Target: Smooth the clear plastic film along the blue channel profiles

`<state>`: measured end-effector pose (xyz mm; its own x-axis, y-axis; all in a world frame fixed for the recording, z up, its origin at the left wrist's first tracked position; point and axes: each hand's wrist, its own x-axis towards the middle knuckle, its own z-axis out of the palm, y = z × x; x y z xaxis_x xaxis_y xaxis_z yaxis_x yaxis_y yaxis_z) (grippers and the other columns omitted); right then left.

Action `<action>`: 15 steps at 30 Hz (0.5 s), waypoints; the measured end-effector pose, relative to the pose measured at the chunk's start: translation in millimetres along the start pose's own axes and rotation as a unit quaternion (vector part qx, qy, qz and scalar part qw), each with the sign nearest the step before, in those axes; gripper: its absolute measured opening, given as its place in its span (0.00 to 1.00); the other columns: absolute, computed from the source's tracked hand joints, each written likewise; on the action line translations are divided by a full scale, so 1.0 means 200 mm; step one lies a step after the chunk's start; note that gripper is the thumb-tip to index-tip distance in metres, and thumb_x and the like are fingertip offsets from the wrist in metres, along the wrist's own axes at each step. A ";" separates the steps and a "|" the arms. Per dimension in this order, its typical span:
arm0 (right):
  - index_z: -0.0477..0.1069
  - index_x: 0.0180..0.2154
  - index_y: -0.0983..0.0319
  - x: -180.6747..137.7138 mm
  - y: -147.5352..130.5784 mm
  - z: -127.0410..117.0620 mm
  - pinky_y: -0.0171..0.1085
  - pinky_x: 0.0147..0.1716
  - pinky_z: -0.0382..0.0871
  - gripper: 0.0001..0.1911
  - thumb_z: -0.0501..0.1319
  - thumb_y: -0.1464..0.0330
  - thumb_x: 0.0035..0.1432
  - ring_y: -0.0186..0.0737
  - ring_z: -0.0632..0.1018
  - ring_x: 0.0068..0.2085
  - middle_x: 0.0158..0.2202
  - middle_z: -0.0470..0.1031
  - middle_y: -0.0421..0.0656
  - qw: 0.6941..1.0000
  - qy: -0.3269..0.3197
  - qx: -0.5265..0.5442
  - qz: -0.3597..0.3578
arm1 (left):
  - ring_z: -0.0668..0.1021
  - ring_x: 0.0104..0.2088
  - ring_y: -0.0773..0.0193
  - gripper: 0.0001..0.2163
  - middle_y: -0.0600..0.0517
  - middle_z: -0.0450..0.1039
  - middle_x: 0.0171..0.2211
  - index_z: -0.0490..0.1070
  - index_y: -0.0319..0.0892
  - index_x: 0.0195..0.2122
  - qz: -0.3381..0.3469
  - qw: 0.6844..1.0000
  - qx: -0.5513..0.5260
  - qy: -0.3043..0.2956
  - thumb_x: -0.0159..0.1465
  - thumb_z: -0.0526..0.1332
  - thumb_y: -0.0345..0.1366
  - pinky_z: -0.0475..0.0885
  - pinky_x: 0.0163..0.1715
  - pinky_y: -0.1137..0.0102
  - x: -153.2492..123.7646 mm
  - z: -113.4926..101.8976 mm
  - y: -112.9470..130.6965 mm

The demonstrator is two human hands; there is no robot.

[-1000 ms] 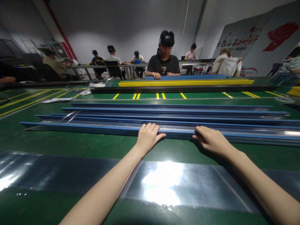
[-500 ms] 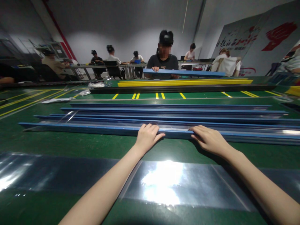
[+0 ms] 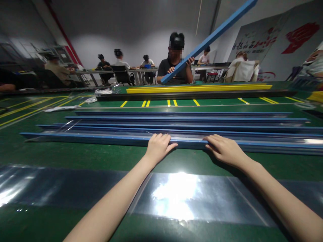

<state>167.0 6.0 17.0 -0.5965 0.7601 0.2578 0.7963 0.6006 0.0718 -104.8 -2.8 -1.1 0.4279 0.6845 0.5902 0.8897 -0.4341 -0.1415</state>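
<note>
A long blue channel strip (image 3: 101, 138) lies across the green table, nearest me in a row of several. My left hand (image 3: 158, 145) grips its near wall, fingers bent over the upper edge and thumb stretched along the near side. Right of it, my right hand (image 3: 223, 148) is closed on the same wall, fingertips over the top. Clear plastic film (image 3: 72, 125) shows at the strips' left part. Between my forearms and the table a wide glossy transparent sheet (image 3: 141, 198) lies flat, catching a bright glare.
Beyond the blue strips lie a black strip (image 3: 202, 95) and a yellow strip (image 3: 191, 88). A co-worker (image 3: 165, 67) opposite holds another blue strip (image 3: 209, 38) slanted upward. Crumpled clear plastic (image 3: 103, 91) rests at the far left. Other people sit at tables behind.
The co-worker's blue strip has gone from nearly level to steeply slanted, its right end raised. Both my hands stay in the same place on the near strip.
</note>
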 end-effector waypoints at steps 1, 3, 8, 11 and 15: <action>0.65 0.41 0.60 0.00 0.00 0.00 0.36 0.34 0.63 0.14 0.45 0.64 0.60 0.41 0.72 0.40 0.39 0.72 0.47 1.000 0.001 0.001 0.001 | 0.71 0.28 0.63 0.17 0.51 0.72 0.25 0.67 0.40 0.27 0.000 1.000 0.001 0.001 0.61 0.51 0.49 0.56 0.29 0.68 0.00 0.00 0.00; 0.65 0.41 0.60 0.00 0.00 0.00 0.36 0.34 0.63 0.14 0.44 0.64 0.60 0.41 0.72 0.40 0.39 0.72 0.47 1.000 -0.001 0.000 0.004 | 0.70 0.27 0.63 0.18 0.51 0.71 0.24 0.66 0.41 0.26 0.001 1.000 0.004 0.002 0.62 0.51 0.50 0.56 0.29 0.68 0.00 0.00 0.00; 0.65 0.41 0.61 0.00 -0.01 -0.01 0.37 0.34 0.63 0.15 0.44 0.64 0.60 0.42 0.72 0.40 0.39 0.72 0.48 1.000 -0.006 0.002 0.004 | 0.70 0.27 0.63 0.18 0.51 0.71 0.23 0.66 0.41 0.26 -0.001 1.000 0.006 0.006 0.62 0.50 0.50 0.56 0.28 0.68 0.00 0.00 0.00; 0.66 0.41 0.61 0.00 -0.01 -0.01 0.37 0.34 0.63 0.15 0.44 0.64 0.60 0.41 0.72 0.40 0.38 0.72 0.47 1.000 -0.001 0.009 0.007 | 0.70 0.26 0.63 0.18 0.51 0.71 0.23 0.66 0.41 0.26 -0.002 1.000 0.004 0.004 0.62 0.50 0.50 0.56 0.28 0.69 0.00 0.00 0.00; 0.65 0.41 0.61 0.00 -0.01 -0.01 0.36 0.34 0.63 0.15 0.44 0.64 0.60 0.41 0.72 0.40 0.39 0.72 0.47 1.000 -0.004 0.005 0.010 | 0.70 0.26 0.63 0.18 0.51 0.71 0.23 0.66 0.41 0.25 -0.002 1.000 0.006 0.005 0.61 0.50 0.50 0.56 0.28 0.69 0.00 0.00 0.00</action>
<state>165.8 5.1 18.1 -0.5814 0.7739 0.2509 0.8070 0.5877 0.0574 -104.7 -2.4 -1.4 0.4220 0.6810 0.5984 0.8935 -0.4240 -0.1477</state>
